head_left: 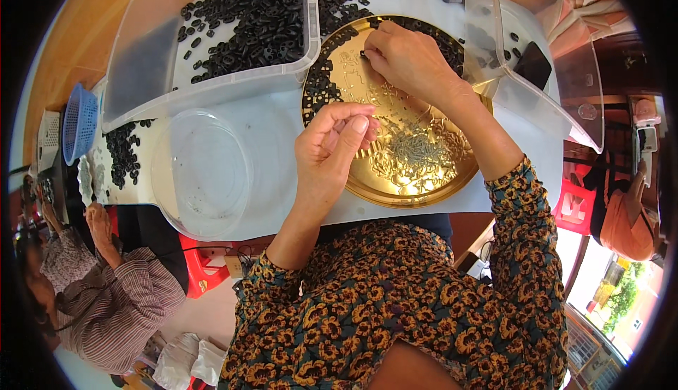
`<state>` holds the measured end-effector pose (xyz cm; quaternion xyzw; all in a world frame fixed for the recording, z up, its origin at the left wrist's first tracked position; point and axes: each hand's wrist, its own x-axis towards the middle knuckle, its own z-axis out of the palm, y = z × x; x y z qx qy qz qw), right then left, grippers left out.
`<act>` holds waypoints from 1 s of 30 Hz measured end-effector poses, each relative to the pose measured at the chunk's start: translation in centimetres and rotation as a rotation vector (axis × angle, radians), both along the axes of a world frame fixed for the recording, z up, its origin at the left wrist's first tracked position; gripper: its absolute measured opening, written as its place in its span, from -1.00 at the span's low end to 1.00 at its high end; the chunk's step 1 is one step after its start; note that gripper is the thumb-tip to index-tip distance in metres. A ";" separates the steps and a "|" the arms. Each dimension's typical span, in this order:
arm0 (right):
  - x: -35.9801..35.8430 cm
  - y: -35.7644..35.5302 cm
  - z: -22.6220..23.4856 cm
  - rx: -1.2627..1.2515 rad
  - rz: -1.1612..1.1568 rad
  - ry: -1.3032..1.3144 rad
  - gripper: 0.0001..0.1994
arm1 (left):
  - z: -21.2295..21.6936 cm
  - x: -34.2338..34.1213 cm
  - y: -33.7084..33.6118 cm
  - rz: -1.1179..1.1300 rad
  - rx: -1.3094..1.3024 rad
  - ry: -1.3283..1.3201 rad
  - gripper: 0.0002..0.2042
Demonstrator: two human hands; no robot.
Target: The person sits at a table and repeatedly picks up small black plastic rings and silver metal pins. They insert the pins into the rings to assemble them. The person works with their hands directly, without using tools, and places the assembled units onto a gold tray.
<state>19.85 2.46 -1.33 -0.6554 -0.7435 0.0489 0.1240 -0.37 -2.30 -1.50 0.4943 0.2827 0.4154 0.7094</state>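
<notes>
My left hand hovers over the left rim of a round gold tray, thumb and forefinger pinched together on something too small to make out. My right hand reaches over the far part of the tray, fingertips closed on a small black part. A pile of thin metal pins lies in the tray's middle. Small black plastic parts crowd the tray's left and far edge.
A clear plastic bin full of black parts stands at the far left, a second clear bin at the right. A clear round lid lies left of the tray. A blue basket and a seated person are at left.
</notes>
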 end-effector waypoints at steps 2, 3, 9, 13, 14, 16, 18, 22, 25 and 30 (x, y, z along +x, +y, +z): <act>0.5 -0.9 -0.3 0.020 0.017 0.250 -0.82 | -0.1 0.0 0.1 0.019 -0.015 0.006 -0.82; 0.5 -1.4 -0.3 0.031 0.026 0.378 -0.82 | -0.2 0.0 0.1 0.032 -0.018 0.003 -0.82; -0.5 -5.6 2.4 -0.418 -0.178 1.011 -0.69 | -0.6 0.4 0.2 0.088 -0.020 0.014 -0.80; -0.9 -7.1 2.3 -0.437 -0.099 1.132 -0.74 | -0.3 0.8 0.2 0.079 -0.036 0.022 -0.80; -1.2 -7.3 2.4 -0.418 -0.092 1.144 -0.75 | -0.2 0.8 0.1 0.075 -0.041 0.024 -0.80; -1.9 -7.8 2.5 -0.379 -0.077 1.169 -0.75 | -0.6 0.7 0.1 0.051 -0.013 0.037 -0.80; -2.2 -8.1 2.4 -0.354 -0.109 1.188 -0.77 | -0.8 0.6 0.0 0.038 0.002 0.026 -0.80; -3.2 -9.2 1.7 -0.226 -0.177 1.164 -0.80 | -1.0 0.5 -0.2 0.034 -0.012 0.011 -0.82; -3.6 -10.0 1.8 -0.149 -0.195 1.061 -0.83 | -1.1 0.3 -0.3 0.002 -0.025 0.044 -0.83; -3.8 -11.5 1.1 -0.055 -0.235 1.066 -0.85 | -0.9 0.1 -0.5 -0.136 -0.009 0.137 -0.86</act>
